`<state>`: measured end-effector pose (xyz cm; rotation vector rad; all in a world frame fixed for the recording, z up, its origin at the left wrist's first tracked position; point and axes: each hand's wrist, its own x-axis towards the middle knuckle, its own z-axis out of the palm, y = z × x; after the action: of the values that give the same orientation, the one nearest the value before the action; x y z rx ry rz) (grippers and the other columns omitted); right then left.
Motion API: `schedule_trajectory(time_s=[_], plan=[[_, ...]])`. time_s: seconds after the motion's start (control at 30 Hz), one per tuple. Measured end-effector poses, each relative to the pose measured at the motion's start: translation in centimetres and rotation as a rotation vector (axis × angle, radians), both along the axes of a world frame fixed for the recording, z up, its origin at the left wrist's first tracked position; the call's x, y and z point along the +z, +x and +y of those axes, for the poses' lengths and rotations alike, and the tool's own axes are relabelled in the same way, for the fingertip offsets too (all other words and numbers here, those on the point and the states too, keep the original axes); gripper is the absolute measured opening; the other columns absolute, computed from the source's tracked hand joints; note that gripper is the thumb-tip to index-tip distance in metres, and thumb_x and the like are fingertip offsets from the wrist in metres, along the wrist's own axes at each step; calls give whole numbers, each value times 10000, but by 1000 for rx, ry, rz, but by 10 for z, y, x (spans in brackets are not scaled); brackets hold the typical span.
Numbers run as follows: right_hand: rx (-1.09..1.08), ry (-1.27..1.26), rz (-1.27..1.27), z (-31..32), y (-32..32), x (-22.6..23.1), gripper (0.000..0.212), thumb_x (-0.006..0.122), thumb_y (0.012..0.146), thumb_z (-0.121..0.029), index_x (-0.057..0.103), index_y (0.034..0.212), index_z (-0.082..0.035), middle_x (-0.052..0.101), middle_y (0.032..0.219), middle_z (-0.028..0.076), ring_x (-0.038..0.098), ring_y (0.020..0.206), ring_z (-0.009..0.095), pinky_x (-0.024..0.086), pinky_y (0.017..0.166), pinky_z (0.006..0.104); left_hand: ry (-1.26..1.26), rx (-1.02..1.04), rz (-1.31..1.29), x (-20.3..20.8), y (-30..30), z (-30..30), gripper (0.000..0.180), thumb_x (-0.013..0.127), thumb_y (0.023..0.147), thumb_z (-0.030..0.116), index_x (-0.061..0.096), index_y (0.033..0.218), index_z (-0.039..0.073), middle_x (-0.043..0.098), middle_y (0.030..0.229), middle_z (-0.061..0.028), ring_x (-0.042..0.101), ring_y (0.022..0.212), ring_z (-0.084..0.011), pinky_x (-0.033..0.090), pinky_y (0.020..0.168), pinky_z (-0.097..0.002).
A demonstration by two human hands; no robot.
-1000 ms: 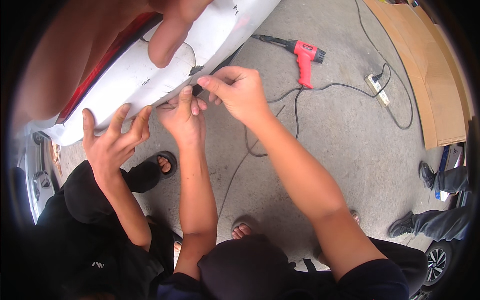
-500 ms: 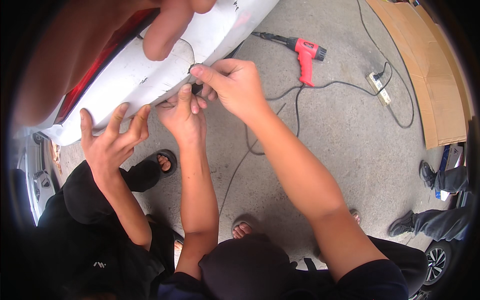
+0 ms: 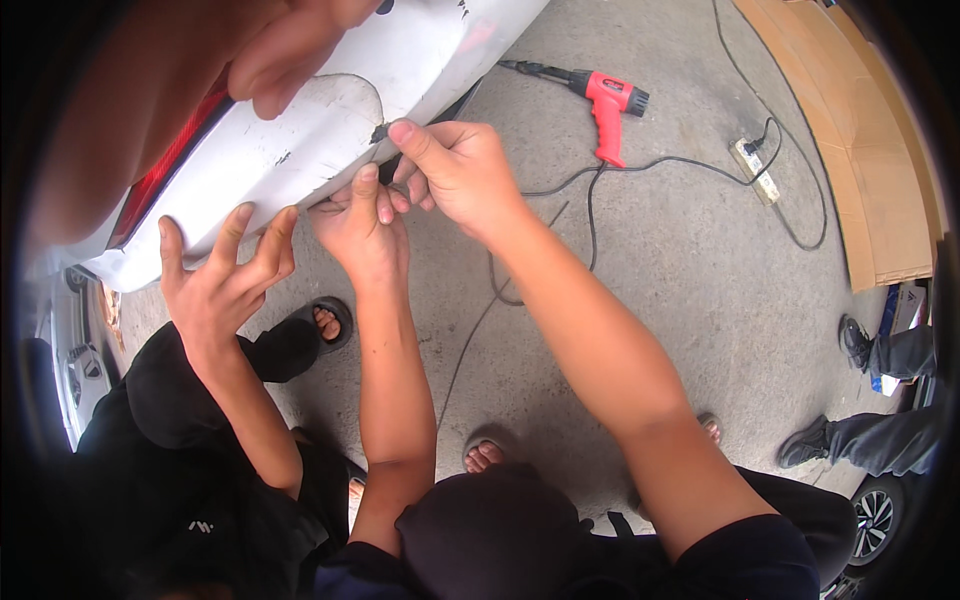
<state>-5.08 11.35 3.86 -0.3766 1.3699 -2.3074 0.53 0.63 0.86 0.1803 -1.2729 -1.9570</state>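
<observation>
A white car bumper panel (image 3: pixel 330 120) with a red lamp strip slants across the upper left. My left hand (image 3: pixel 358 232) pinches its lower edge from below, fingertips closed on the rim. Directly beside it, my right hand (image 3: pixel 462 170) has thumb and fingers closed on a small dark clip (image 3: pixel 381 132) at the same edge. The two hands touch. A co-worker's hand (image 3: pixel 215 280), from a black sleeve, spreads open against the panel further left. Another blurred hand (image 3: pixel 290 50) hangs close to the lens at the top.
A red power tool (image 3: pixel 606 105) lies on the concrete floor, its black cable (image 3: pixel 590 200) running to a power strip (image 3: pixel 754 170). Cardboard sheets (image 3: pixel 860 150) lie at the right. A seated person's shoes (image 3: pixel 850 340) show far right, sandalled feet (image 3: pixel 325 322) below the panel.
My right hand has slid up and left along the bumper edge to the dark clip. My left hand stays under the rim. The blurred hand at the top shifted slightly.
</observation>
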Motion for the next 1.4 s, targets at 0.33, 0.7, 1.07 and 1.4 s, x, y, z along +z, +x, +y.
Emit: schedule_trajectory(time_s=[0.33, 0.7, 1.07, 1.4], plan=[[27, -22, 53, 1, 9, 6, 435, 780, 917, -322, 670, 669, 18, 624, 578, 66, 582, 507, 115, 427, 463, 255, 36, -9, -20, -6, -2, -7, 187, 701, 958, 67, 614, 1056, -66, 538, 663, -2, 458, 526, -81, 422, 508, -274], [-512, 164, 659, 26, 22, -10, 305, 664, 921, -93, 606, 1202, 9, 724, 1033, 109, 640, 647, 138, 494, 529, 278, -7, 16, 25, 3, 1, 1, 235, 709, 938, 31, 607, 1125, -68, 594, 748, -22, 447, 496, -79, 423, 499, -262], [-516, 588, 1350, 20, 32, -20, 939, 608, 673, 50, 314, 1562, -28, 569, 1477, 99, 706, 819, 274, 560, 624, 356, -22, 14, 2, 4, -1, 1, 229, 706, 951, 51, 641, 1112, -99, 637, 744, -30, 470, 538, -56, 395, 510, -215], [-701, 433, 1417, 26, 26, 23, 558, 663, 773, -85, 623, 1328, -42, 704, 1260, 97, 696, 684, 179, 535, 536, 282, 46, 9, -14, 5, 1, 0, 238, 686, 897, -73, 575, 1105, -96, 660, 813, -114, 485, 480, -102, 514, 454, -271]])
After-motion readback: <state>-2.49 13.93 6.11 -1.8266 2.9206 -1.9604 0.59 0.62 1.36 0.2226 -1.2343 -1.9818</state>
